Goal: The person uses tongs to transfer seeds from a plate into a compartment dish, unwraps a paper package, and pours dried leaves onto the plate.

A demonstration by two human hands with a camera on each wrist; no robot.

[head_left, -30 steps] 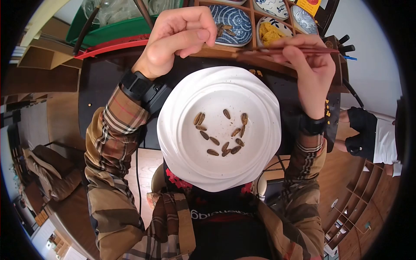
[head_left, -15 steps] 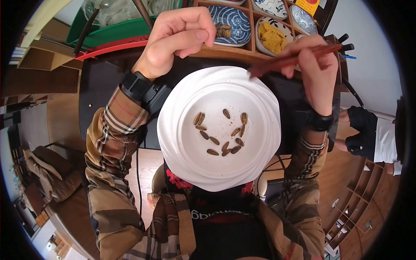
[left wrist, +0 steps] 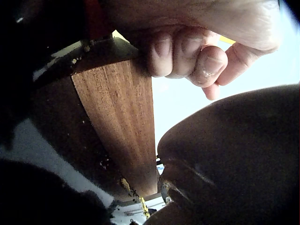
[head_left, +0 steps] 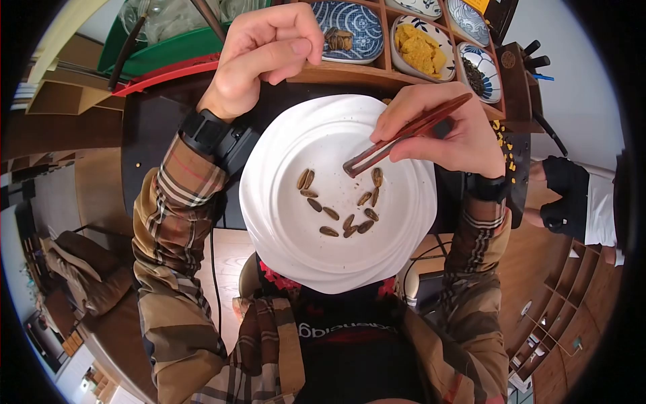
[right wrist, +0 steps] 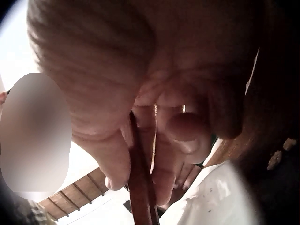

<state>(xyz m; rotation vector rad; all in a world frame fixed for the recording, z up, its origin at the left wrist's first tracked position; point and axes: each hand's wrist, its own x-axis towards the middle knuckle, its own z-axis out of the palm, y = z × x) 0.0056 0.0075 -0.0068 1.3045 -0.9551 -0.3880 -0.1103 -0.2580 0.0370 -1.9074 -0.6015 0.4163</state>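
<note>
My right hand (head_left: 449, 131) pinches reddish-brown wooden tongs (head_left: 422, 126) between thumb and fingers, their tips low over the upper middle of a white plate (head_left: 259, 202). Whether a seed is between the tips cannot be told. Several dark striped seeds (head_left: 328, 231) lie scattered in the plate, left of, below and right of the tips. In the right wrist view the tongs (right wrist: 143, 192) run along the fingers. My left hand (head_left: 259, 57), fingers loosely curled with nothing visible in them, hovers by the wooden tray's (head_left: 367, 73) front left. Its curled fingertips (left wrist: 211, 65) also show in the left wrist view.
Behind the plate, the tray holds a blue patterned dish (head_left: 363, 37) with seeds, a dish of yellow food (head_left: 420, 54) and one of dark bits (head_left: 478, 77). A green bin (head_left: 158, 54) stands back left. Yellow crumbs (head_left: 509, 161) lie right. A person (head_left: 579, 202) stands farther right.
My right hand has brought the tongs down and left from near the tray to over the plate, where they cover the spot of the upper seed. The left hand keeps its curled pose.
</note>
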